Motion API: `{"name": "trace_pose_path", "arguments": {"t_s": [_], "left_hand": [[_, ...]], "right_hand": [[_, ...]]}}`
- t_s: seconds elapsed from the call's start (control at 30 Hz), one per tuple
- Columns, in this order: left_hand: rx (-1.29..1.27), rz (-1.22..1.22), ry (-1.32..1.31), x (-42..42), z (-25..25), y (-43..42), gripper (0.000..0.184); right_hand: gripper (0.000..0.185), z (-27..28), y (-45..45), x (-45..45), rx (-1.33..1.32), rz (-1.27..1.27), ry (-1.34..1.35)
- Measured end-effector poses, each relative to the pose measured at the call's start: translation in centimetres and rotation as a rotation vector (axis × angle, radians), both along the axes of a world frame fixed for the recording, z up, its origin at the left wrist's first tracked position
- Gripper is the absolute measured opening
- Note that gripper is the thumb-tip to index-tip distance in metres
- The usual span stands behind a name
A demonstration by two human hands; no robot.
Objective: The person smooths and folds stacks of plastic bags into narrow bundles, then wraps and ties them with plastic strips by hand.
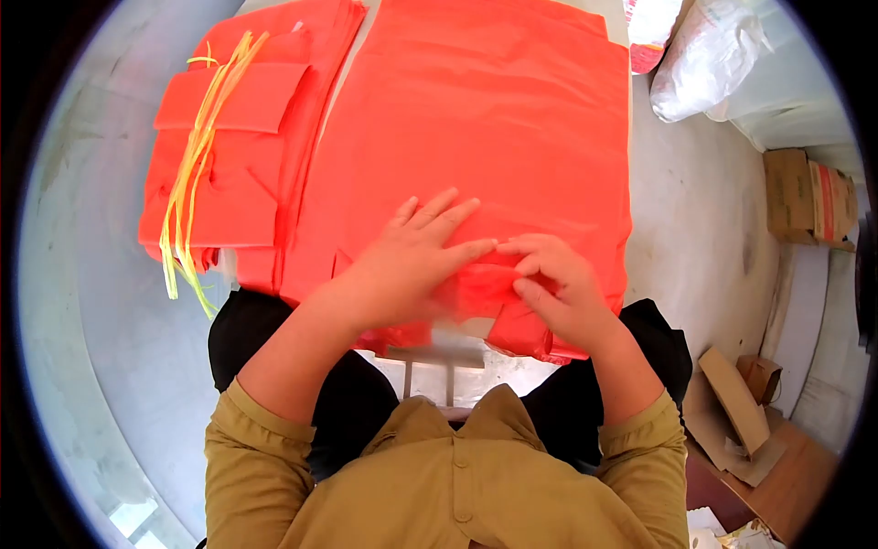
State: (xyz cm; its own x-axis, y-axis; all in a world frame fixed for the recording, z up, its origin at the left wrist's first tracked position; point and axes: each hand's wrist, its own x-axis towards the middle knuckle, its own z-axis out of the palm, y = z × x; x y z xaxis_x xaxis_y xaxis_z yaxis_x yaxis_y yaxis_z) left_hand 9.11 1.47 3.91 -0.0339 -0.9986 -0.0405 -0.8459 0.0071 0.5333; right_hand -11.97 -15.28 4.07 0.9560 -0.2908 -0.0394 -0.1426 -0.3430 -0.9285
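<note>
A large sheet-like stack of red plastic bags (476,119) lies spread in front of me, with cut-out, handle-like flaps at its near edge. My left hand (416,252) rests on the bags with its fingers spread and its thumb pointing right. Close to that thumb tip, my right hand (562,279) has its fingers curled and its thumb bent toward them, pinching the red plastic near the front edge. The exact fold between its fingertips is partly hidden.
Folded red bags (219,192) lie at the left, with yellow plastic strips (201,146) draped across them. A white plastic sack (704,64) stands at the back right. Cardboard boxes (805,197) are by the right wall, and flattened cardboard (736,403) lies lower right.
</note>
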Motion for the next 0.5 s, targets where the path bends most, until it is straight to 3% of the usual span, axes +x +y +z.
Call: {"name": "trace_pose_path", "arguments": {"t_s": [0.03,0.23,0.37,0.5], "left_hand": [[-0.037,0.011,0.043,-0.3,-0.2,-0.1,0.077],[-0.069,0.035,0.134,-1.0,-1.0,-0.5,0.025],[-0.054,0.019,0.121,-0.8,-0.8,-0.5,0.019],[0.036,0.047,0.244,0.0,1.0,-0.6,0.020]], "right_hand": [[0.005,0.2,-0.1,0.0,0.141,-0.055,0.060],[0.026,1.0,-0.4,0.0,0.292,-0.049,0.084],[0.034,1.2,1.1,1.2,-0.118,-0.038,0.114],[0.027,0.0,0.7,2.0,-0.075,0.000,0.129]]}}
